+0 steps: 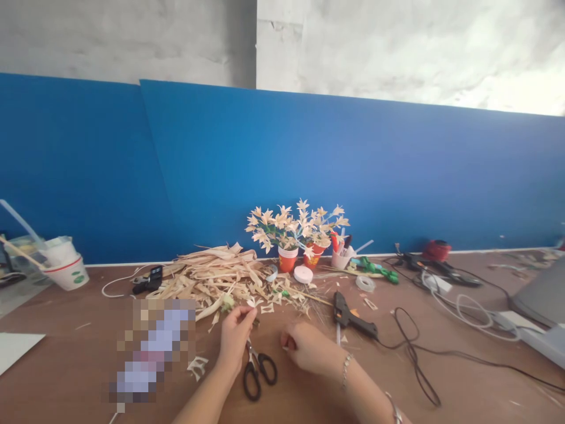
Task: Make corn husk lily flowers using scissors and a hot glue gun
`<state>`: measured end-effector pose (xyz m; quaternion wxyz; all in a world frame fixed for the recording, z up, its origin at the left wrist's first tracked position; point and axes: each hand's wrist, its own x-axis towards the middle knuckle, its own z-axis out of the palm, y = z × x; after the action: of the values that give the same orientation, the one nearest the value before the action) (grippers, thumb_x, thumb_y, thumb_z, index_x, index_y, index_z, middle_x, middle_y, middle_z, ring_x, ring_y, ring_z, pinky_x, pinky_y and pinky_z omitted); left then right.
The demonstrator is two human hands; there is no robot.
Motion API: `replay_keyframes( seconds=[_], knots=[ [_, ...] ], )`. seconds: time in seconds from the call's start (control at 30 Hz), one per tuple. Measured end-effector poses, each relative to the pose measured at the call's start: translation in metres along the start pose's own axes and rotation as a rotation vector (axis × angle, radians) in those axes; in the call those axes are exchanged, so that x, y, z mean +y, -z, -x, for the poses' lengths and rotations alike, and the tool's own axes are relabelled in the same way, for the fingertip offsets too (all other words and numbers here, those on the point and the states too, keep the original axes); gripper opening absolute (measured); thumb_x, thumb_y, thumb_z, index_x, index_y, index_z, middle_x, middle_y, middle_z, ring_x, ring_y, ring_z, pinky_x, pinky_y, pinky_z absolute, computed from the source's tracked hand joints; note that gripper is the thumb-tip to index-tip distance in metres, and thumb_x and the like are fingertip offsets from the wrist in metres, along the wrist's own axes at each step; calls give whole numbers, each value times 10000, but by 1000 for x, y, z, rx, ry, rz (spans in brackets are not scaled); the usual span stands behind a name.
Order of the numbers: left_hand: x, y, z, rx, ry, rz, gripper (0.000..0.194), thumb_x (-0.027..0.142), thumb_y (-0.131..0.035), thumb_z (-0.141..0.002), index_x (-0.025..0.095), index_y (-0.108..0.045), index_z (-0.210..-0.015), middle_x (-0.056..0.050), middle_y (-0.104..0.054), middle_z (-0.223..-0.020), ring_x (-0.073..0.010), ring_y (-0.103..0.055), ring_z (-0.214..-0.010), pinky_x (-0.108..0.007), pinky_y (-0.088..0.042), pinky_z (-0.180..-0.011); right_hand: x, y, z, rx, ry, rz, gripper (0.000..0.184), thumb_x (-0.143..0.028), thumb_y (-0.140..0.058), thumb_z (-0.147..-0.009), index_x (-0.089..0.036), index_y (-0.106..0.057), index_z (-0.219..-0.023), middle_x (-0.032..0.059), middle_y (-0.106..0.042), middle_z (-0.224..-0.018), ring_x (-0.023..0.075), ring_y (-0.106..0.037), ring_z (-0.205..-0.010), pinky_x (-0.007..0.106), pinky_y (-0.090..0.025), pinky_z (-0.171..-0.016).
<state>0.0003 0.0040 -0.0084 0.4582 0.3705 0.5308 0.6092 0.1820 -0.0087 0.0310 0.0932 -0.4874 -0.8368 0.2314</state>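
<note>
My left hand (pixel 237 331) is closed in a pinch, thumb against forefinger. A small white petal-like piece (pixel 252 302) shows just beyond its fingertips; whether the fingers grip it, I cannot tell. Scissors with black handles (pixel 259 374) lie on the table beside that hand, their blades partly hidden by it. To the right, my right hand (pixel 304 344) has its fingers curled together low over the table, and what they hold, if anything, is too small to make out. Beyond both hands spreads a heap of dry pale husk strips (pixel 220 268) with cut scraps (pixel 267 308) in front.
Behind stand husk flowers (pixel 282 221) in red cups (pixel 288 259). A black glue gun (pixel 353 318) with a looping cord (pixel 415 359) lies right, near a tape roll (pixel 365 284). A white paper cup (pixel 70 274) stands far left. A blue partition (pixel 309 159) closes the back.
</note>
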Motion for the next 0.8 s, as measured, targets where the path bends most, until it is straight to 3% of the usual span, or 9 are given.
replay_keyframes(
  seconds=[0.23,0.37,0.5,0.63,0.8],
  knots=[
    [3,-2,1,-15,10,18,348,450,-686,-582,132,-596,-692,76,-430,-447,-58,-349,-396,-170,-241,-385,8,-1,-6,41,-10,-106,338,-37,-485,-584,-177,-591,-873,-7,-619,-694,112,-526,-594,184,-342,-535],
    [4,-2,1,1,5,0,358,465,-689,-565,137,-598,-672,73,-435,-444,-68,-366,-400,-178,-249,-391,7,2,-3,76,46,-18,284,-60,-533,-549,-185,-594,-797,7,-622,-767,132,-528,-667,202,-351,-584],
    [4,-3,1,0,21,-3,362,474,-684,-562,141,-596,-676,83,-417,-427,-65,-356,-389,-173,-234,-385,3,2,1,39,37,36,324,-18,-481,-564,-193,-611,-804,-5,-617,-661,127,-523,-601,201,-318,-537],
    [4,-4,1,-11,27,5,370,474,-692,-549,139,-594,-672,83,-422,-429,-61,-353,-384,-175,-232,-386,-1,2,-4,81,35,-160,235,-43,-472,-633,-175,-610,-770,-11,-603,-622,111,-510,-558,191,-331,-520],
    [4,-5,3,-56,22,24,322,436,-678,-590,137,-580,-663,77,-443,-431,-51,-344,-379,-169,-222,-385,-17,13,-20,299,37,-432,104,-93,-479,-677,-162,-556,-690,-20,-564,-626,102,-487,-575,192,-368,-541]
  ],
)
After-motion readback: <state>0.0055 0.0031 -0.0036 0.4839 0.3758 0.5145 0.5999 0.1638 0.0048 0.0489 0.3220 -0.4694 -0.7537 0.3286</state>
